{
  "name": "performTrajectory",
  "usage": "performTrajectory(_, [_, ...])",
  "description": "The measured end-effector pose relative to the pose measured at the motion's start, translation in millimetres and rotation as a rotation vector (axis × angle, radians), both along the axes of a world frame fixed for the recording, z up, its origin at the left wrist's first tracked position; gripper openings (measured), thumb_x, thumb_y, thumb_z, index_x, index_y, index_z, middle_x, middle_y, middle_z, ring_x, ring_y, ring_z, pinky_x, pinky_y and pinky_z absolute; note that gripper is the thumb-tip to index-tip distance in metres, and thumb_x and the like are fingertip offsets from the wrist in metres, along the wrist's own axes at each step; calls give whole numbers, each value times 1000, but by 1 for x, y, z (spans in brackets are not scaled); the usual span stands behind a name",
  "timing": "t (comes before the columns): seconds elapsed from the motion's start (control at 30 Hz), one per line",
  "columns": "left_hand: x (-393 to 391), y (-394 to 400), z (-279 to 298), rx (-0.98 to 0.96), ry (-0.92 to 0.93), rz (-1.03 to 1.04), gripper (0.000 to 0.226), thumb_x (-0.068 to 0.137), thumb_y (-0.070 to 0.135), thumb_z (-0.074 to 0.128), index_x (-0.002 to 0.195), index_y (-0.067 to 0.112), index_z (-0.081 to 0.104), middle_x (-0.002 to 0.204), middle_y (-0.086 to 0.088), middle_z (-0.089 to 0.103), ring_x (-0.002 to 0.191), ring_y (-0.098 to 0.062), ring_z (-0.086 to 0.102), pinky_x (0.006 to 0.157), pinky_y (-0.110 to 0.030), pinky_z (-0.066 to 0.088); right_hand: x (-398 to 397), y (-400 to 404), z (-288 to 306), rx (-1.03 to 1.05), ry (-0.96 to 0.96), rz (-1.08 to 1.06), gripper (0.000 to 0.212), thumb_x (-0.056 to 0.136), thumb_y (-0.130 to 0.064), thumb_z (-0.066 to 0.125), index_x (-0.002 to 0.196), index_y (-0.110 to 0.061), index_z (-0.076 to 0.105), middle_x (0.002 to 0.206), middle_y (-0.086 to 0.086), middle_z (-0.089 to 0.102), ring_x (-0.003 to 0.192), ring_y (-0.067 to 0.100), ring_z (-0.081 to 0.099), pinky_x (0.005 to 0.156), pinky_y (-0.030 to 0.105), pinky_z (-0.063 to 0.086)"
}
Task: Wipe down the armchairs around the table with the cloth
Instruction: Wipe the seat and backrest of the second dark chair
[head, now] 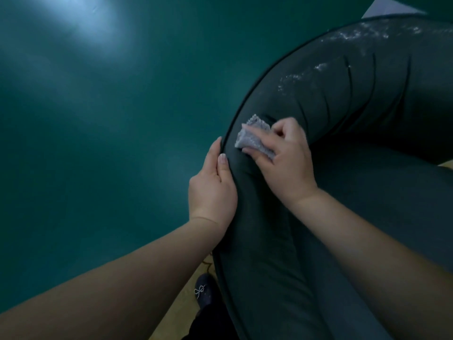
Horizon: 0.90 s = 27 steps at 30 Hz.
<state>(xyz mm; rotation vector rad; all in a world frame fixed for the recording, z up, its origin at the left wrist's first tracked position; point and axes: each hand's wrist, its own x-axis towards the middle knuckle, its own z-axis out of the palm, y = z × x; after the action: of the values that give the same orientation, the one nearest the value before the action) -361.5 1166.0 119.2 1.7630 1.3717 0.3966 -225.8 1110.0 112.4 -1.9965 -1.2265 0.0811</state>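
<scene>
We find the right hand (285,159) curled around a folded grey cloth (255,137), pressing it onto the dark armchair (343,114) at its rounded top edge. Our left hand (213,185) clasps that piped edge just left of the cloth, thumb on top. A shiny streaked patch (318,68) lies farther right.

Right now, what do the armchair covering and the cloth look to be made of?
Armchair: dark, smooth upholstery, probably leather or vinyl; it creases in soft folds, has a piped edge and catches light with a slight sheen. Cloth: grey, nubby fabric, likely microfibre or terry, bunched under the right hand.
</scene>
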Motion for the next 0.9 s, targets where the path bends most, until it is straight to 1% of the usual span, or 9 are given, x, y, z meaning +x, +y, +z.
performTrajectory(0.07, [0,0,0,-6,14,1,36,99,42,34,133,50,42,72,32,46,67,28,45,57,3,31,17,22,7,-42,-76,-82,38,82,-35,69,120,-32,65,97,12,48,90,30,46,77,43,45])
performTrajectory(0.17, [1,0,0,-11,16,16,36,98,44,34,133,52,41,73,33,46,67,23,48,63,-3,33,35,54,17,-111,-65,-248,34,87,-41,63,120,-36,64,104,8,47,96,26,43,81,40,44])
performTrajectory(0.3, [1,-1,2,0,36,7,37,99,43,33,134,52,40,90,14,62,77,-6,57,73,-19,39,-8,29,13,-65,-63,-131,32,88,-37,63,118,-30,66,96,10,47,88,28,44,74,41,44])
performTrajectory(0.43, [1,1,1,-4,57,-8,38,99,43,31,134,52,39,83,17,56,64,5,50,60,-16,37,-22,2,9,-29,-26,29,37,85,-39,63,119,-27,67,90,12,47,84,30,46,76,38,44])
performTrajectory(0.53, [1,-1,1,10,31,-1,37,99,41,32,134,50,41,85,19,55,70,0,50,69,-14,35,12,31,12,-70,-117,-128,35,85,-35,67,120,-31,66,96,12,48,88,29,44,73,39,42])
performTrajectory(0.63, [0,-2,3,6,13,-2,37,100,40,32,135,49,42,82,23,54,70,4,51,70,-12,33,21,43,13,-76,-20,-258,35,87,-37,65,120,-28,65,99,8,45,91,22,39,76,31,38])
performTrajectory(0.73, [0,-1,3,-3,0,-2,37,100,37,32,134,45,45,99,13,61,83,-5,54,75,-14,36,-19,12,8,-35,-12,-153,36,86,-33,66,121,-25,66,94,10,46,86,26,44,76,33,39])
performTrajectory(0.83, [-2,0,2,-46,-37,24,35,101,35,32,130,41,49,94,20,59,77,5,53,71,-10,37,-46,-17,6,-32,51,-32,39,86,-40,61,122,-25,66,91,8,45,84,23,45,78,29,39])
performTrajectory(0.9, [-2,0,1,-44,-51,45,33,101,33,32,126,34,54,95,17,59,84,-2,53,74,-13,36,-33,-8,8,-50,4,-11,37,84,-38,65,119,-26,68,90,10,48,84,27,47,76,36,43])
